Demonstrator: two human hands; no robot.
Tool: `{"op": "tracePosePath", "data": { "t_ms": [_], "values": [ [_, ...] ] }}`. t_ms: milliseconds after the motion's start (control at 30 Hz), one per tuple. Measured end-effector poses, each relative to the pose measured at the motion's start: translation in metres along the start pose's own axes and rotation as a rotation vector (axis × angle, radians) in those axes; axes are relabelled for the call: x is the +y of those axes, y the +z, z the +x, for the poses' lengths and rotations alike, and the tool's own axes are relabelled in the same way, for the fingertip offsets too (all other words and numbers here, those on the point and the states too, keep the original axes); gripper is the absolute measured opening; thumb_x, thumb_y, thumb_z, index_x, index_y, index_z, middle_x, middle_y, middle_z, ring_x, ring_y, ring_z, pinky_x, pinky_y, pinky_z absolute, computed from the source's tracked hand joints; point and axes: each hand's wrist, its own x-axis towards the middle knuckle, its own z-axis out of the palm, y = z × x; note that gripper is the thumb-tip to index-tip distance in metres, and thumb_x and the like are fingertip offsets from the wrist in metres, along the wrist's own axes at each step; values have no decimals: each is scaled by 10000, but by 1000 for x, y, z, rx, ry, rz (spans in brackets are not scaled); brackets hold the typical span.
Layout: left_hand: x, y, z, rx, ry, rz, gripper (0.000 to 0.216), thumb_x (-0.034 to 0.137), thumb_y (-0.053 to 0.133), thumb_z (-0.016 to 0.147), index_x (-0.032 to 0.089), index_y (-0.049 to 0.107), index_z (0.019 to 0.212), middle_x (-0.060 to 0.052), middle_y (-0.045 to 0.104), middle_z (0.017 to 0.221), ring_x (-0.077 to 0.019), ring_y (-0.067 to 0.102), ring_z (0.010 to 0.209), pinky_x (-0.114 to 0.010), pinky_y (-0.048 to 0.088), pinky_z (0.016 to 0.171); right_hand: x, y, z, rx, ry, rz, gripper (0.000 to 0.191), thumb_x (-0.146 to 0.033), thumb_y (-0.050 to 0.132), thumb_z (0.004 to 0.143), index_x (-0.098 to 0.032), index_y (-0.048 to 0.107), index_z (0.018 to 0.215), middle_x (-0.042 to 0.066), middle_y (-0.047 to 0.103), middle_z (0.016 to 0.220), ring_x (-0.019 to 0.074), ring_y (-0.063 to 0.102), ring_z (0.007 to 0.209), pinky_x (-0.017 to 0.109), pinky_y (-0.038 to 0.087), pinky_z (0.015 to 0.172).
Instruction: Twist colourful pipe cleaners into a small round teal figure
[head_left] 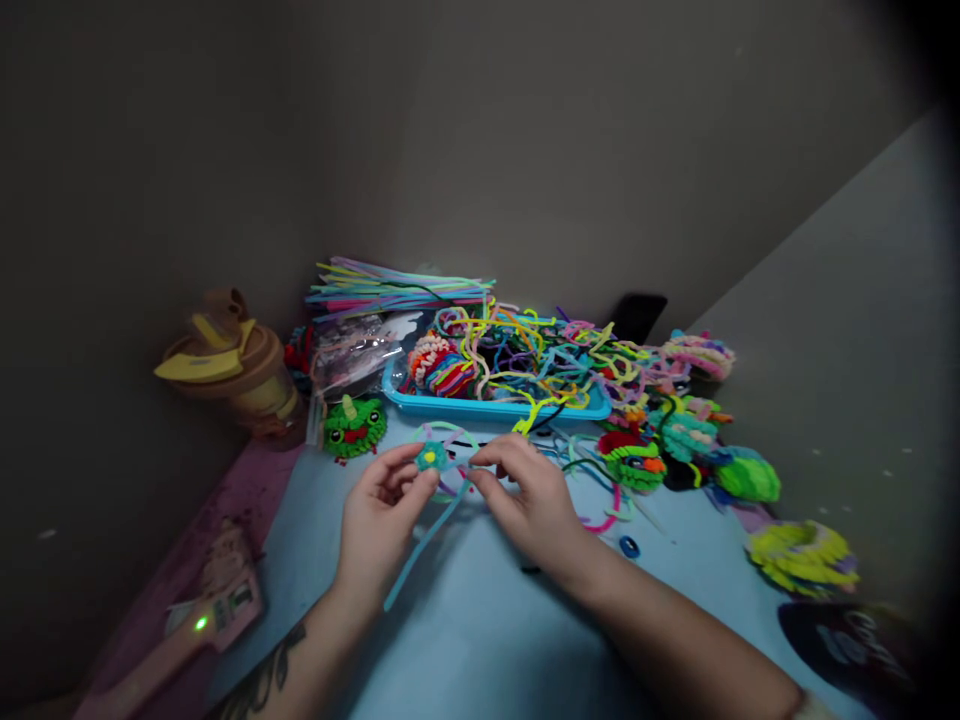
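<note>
My left hand (382,515) pinches a small teal pipe-cleaner piece with a yellow centre (432,457) above the light blue table top (480,620). A long light blue pipe cleaner (424,545) trails from it toward me. My right hand (529,495) is closed in a pinch just right of the piece, its fingertips on a pipe-cleaner strand beside it. Pale loops of the piece (442,432) stick out behind my fingers.
A blue tray (491,405) heaped with tangled coloured pipe cleaners sits behind my hands. A green fuzzy figure (352,427) and a tan bottle (240,365) stand at left. Several finished fuzzy shapes (686,435) lie at right. A glue gun with a green light (202,625) rests near left.
</note>
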Motion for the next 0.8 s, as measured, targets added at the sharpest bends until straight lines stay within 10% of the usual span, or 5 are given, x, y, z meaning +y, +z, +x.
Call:
{"op": "tracePosePath", "data": {
  "t_ms": [800],
  "values": [
    [-4,3,-7,-163,-195,-93,446,339,774,552,153,545,887,15,618,623,-104,571,523,-198,451,485,-1,11,-6,87,43,160,149,-191,595,801,-269,692,883,39,702,852,190,625,842,362,468,786]
  ]
}}
